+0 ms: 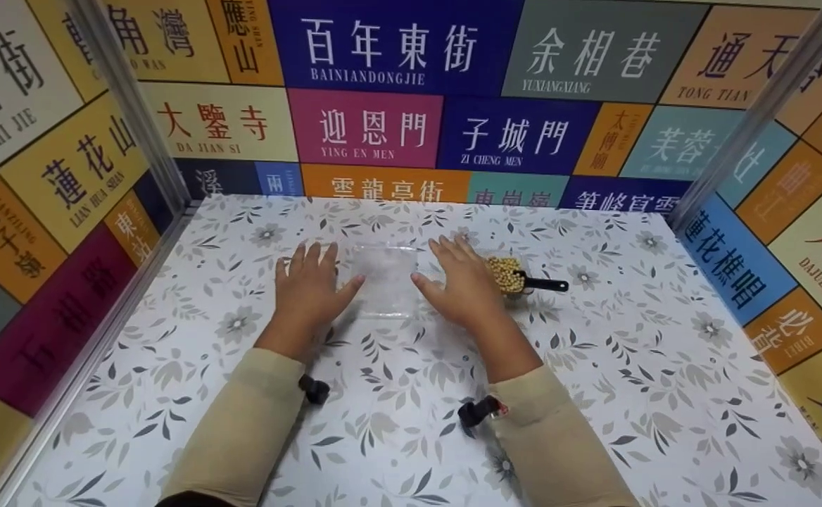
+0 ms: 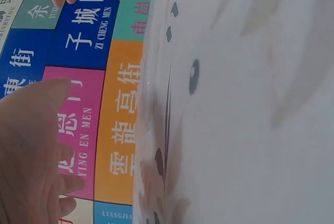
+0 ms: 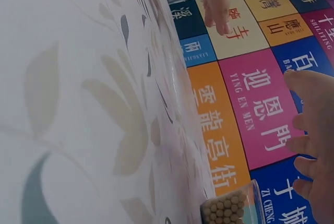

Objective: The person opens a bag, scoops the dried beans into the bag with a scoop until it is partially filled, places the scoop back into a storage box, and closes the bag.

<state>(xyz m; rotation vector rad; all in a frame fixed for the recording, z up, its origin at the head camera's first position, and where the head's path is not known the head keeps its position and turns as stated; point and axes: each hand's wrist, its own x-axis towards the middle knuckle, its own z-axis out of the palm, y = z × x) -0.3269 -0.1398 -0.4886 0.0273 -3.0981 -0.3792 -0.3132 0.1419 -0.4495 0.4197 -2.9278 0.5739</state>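
Note:
My left hand [image 1: 310, 285] is spread with straight fingers, left of a clear, flat, square plastic piece [image 1: 385, 282] on the table. On its other side my right hand [image 1: 464, 282] is likewise spread, thumb toward the plastic piece. Neither hand holds anything. Just right of the right hand stands a small clear container of soybeans [image 1: 504, 274], partly hidden by that hand. A black-handled scoop [image 1: 546, 284] lies over the soybeans, its handle pointing right. In the right wrist view, the container's transparent wall [image 3: 257, 203] shows below the right hand [image 3: 315, 135].
A white cloth with grey leaves and flowers covers the table [image 1: 397, 422]. Panels with coloured blocks and Chinese lettering [image 1: 372, 127] rise at the back and both sides. Metal posts [image 1: 136, 105] stand at the rear corners.

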